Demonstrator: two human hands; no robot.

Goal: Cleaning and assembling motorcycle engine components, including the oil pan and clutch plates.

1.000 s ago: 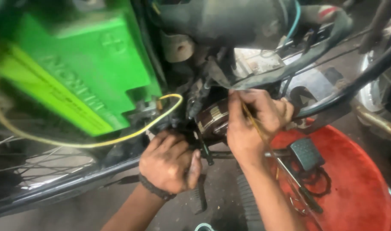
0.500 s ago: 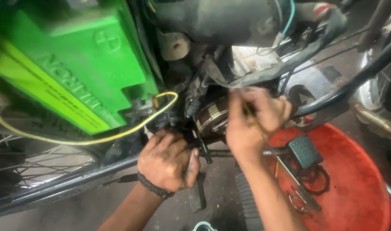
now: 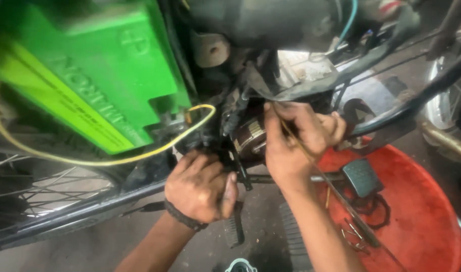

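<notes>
Grease and grime coat nearly everything I see here. A glossy green plastic box (image 3: 89,75) with a paler lime stripe fills the upper left, and a thin yellow wire (image 3: 139,156) loops from under it toward the dark metal core of the motorbike. Just right of that wire's end sits a round ribbed metal part (image 3: 250,138), brassy and dull, half hidden.

My left hand (image 3: 200,189) is curled almost into a fist, knuckles up, fingers wrapped around something black just below the wire; I cannot tell what it grips. A dark woven band circles that wrist.

My right hand (image 3: 298,138) is pinched closed on a long thin rod (image 3: 331,186), bronze-coloured, which slants down from the fingers toward the lower right. The fingertips press against the ribbed part.

Beneath the rod lies a wide red plastic tub (image 3: 422,211), smooth-walled, holding small loose metal bits. A black ribbed rubber footpeg (image 3: 361,176) juts over its rim. Wheel spokes (image 3: 44,186) show at the far left.
</notes>
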